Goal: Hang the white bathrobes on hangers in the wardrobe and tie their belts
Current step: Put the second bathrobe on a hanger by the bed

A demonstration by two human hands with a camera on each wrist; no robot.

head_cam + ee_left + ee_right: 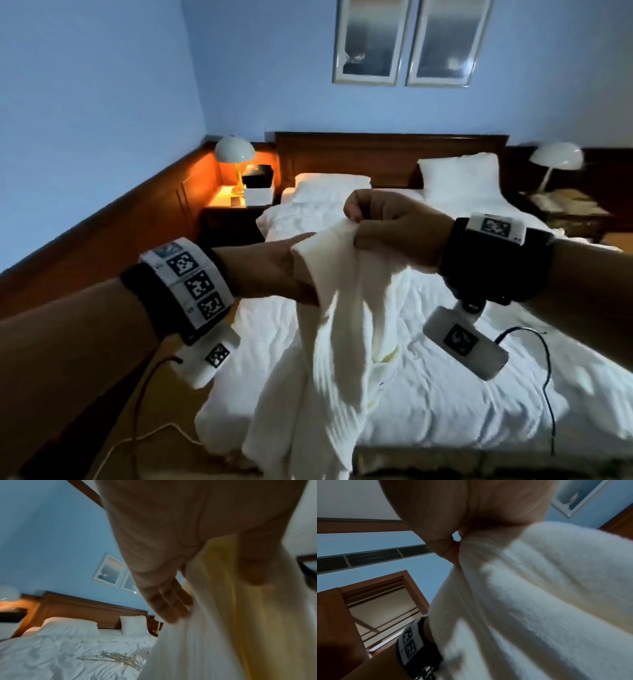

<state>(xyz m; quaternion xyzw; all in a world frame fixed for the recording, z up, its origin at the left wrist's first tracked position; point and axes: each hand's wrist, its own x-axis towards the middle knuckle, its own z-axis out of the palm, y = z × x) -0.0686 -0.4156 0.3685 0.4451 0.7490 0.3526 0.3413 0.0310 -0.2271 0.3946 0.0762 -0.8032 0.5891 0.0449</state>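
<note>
Head view: right hand [394, 229] pinched the top edge of the white bathrobe [329, 342], held up over the foot of the bed [445, 394] — the robe's lower end ran out of frame at the bottom. Left hand [267, 270] was tucked into the cloth, its fingers hidden there. Lit lamp [234, 154] and dark box on the left nightstand; floor strip free along the bed's left side.

Left wrist view: the only one showing hangers [111, 658] lying on the duvet, blurred. Fingers [168, 605] straight, spread along the robe, thumb pressing the fabric.

Right wrist view: grip curled tight on a bunched fold — fingertips buried. It alone showed an open wooden doorway [382, 601] and ceiling vent [373, 558]; whether it was the wardrobe, can't tell.
</note>
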